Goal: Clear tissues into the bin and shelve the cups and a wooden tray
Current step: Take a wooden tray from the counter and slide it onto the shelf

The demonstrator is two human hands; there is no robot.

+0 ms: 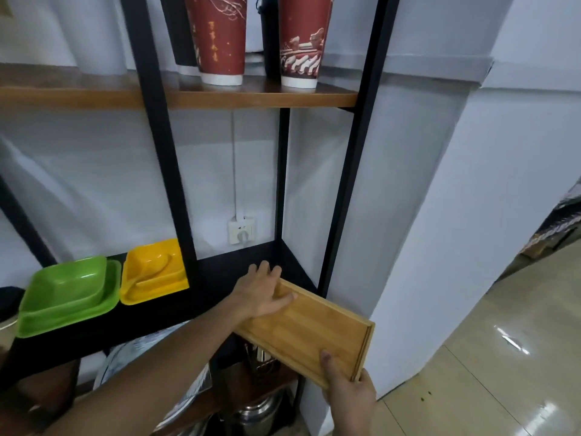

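Both hands are gripping the wooden tray (pixel 309 330), a flat rectangular bamboo board with a low raised rim and visible grain: the left hand (pixel 262 292) is lying spread on its far end with the thumb across the top, and the right hand (pixel 349 391) is pinching the near corner, thumb on top and fingers beneath. Tilted, its far end is sitting over the front edge of the black shelf (pixel 220 278), beside a glossy yellow dish (pixel 154 272) and a green dish (pixel 69 294). Tall red paper cups (pixel 217 39) are standing on the brown wooden shelf (pixel 251 97) above.
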